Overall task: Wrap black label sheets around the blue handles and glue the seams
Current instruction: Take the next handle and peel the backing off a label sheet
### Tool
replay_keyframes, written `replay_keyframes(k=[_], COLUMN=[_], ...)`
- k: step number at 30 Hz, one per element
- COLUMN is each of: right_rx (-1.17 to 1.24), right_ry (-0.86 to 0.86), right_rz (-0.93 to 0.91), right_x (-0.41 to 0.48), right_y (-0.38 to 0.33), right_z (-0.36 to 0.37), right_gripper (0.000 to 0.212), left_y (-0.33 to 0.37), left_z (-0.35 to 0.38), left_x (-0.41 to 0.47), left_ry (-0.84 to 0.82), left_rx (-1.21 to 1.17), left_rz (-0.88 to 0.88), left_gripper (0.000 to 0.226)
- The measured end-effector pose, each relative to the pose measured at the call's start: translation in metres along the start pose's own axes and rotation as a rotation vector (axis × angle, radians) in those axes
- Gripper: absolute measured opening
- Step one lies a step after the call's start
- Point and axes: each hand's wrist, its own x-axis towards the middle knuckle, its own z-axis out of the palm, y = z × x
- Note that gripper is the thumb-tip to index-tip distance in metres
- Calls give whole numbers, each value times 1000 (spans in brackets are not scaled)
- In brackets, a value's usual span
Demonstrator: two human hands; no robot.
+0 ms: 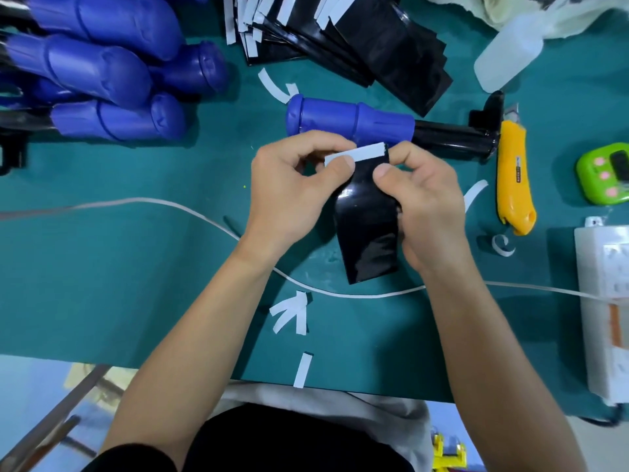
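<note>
Black sheet (pixel 369 233) glossy, thin, floppy, slippery; hangs over bench (pixel 136 267) centre. Your left grip (pixel 289 185) pinches white strip (pixel 355 154) at 12 o'clock edge; right grip (pixel 422 199) clamps sheet's 3 o'clock edge. Handle (pixel 350 120) just beyond at 12 o'clock. Hold by edges; avoid creasing.

On my feed, the green desk (pixel 102 267) holds 1 blue handle (pixel 350 120) lying alone, about 5 more piled (pixel 102 69) at its far left corner, 1 yellow knife (pixel 514 178), 1 bottle (pixel 507 59), 1 green timer (pixel 602 175).
</note>
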Motion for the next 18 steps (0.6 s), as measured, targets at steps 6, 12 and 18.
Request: replay_keyframes(k=[6, 12, 18], right_rx=[-301, -344, -363], right_ry=[162, 140, 94], right_rz=[-196, -253, -266], right_x=[-3, -3, 0], right_y=[12, 19, 20], right_z=[11, 14, 10], right_gripper=[14, 14, 27], left_y=[5, 6, 0], left_z=[9, 7, -4], left_x=[-8, -10, -5], left_ry=[211, 128, 8], left_rx=[323, 284, 372], left_rz=[279, 203, 336], left_gripper=[4, 5, 11])
